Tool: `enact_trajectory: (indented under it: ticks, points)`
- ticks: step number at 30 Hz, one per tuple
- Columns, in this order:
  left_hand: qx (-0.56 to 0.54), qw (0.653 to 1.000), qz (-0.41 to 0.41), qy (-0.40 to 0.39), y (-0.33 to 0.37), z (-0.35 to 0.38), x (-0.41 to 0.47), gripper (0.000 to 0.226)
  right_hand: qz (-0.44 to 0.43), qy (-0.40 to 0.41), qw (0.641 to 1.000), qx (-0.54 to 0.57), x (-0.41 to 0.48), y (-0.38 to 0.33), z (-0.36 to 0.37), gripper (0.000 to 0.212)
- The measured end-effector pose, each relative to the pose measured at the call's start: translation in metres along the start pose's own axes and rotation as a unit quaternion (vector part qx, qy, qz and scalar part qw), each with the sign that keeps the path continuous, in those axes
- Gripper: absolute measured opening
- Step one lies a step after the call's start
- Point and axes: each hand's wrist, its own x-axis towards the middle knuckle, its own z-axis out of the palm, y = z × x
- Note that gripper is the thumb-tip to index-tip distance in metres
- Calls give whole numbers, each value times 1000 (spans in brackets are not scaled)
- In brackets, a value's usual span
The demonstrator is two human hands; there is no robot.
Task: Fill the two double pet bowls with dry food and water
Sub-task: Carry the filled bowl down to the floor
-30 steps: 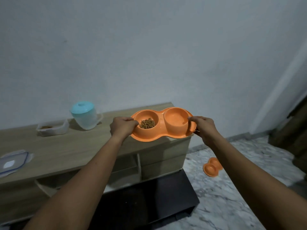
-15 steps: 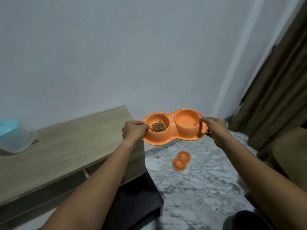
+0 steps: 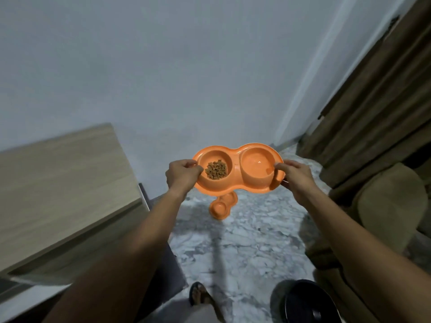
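- I see the orange double pet bowl (image 3: 235,183) held in the air, roughly level, above the marble floor (image 3: 245,243). It is carried by both ends.
- The left hand (image 3: 183,174) grasps the bowl's left end. Its thumb lies over the rim just beside the food, and its fingers curl round the edge.
- The right hand (image 3: 295,177) grasps the right end, with the thumb on top of the rim and the other fingers mostly hidden beneath.
- Brown kibble (image 3: 216,170) lies in a small heap at the bottom of the left cup, well below its rim.
- The right cup shows a bright glint on its bottom. I cannot tell how much water it holds.
- A second orange double bowl (image 3: 221,207) sits on the floor just below the held one from my view. Its far part is hidden, and I cannot make out its contents.
- A wooden cabinet (image 3: 58,173) stands to the left, apart from the held bowl.
- A brown curtain (image 3: 373,101) and an olive armchair (image 3: 391,201) are to the right.
- At the lower edge a sandalled foot (image 3: 200,294) stands on the floor, with a dark round object (image 3: 305,301) near it on the right.
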Motion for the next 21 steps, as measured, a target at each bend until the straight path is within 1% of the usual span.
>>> enact_trajectory:
  ticks: [3, 6, 8, 10, 12, 13, 16, 17, 19, 21]
  points:
    - [3, 1000, -10, 3, -6, 22, 29, 34, 20, -10, 1000, -2, 37, 4, 6, 30]
    - [15, 999, -28, 24, -14, 41, 53, 33, 51, -34, 998, -17, 72, 7, 20, 16]
    - [20, 999, -35, 34, -23, 50, 68, 32, 71, -47, 996, -29, 95, 14, 32, 17]
    - [23, 998, -43, 36, -36, 60, 87, 30, 87, -59, 993, -48, 123, 27, 48, 22]
    - [12, 998, -53, 25, -49, 67, 100, 21, 98, -67, 991, -64, 140, 41, 60, 19]
    - [0, 998, -61, 29, -62, 74, 112, 19, 103, -74, 989, -75, 155, 53, 69, 19]
    - [-6, 995, -74, 64, -112, 96, 149, 21, 119, -107, 982, -98, 201, 101, 103, 28]
    - [-3, 994, -72, 80, -139, 105, 165, 19, 127, -121, 979, -102, 220, 125, 117, 26]
    - [17, 990, -98, 100, -192, 119, 194, 21, 141, -139, 973, -117, 254, 175, 145, 19]
    - [31, 984, -132, 114, -254, 134, 227, 27, 152, -163, 967, -122, 293, 235, 175, 21]
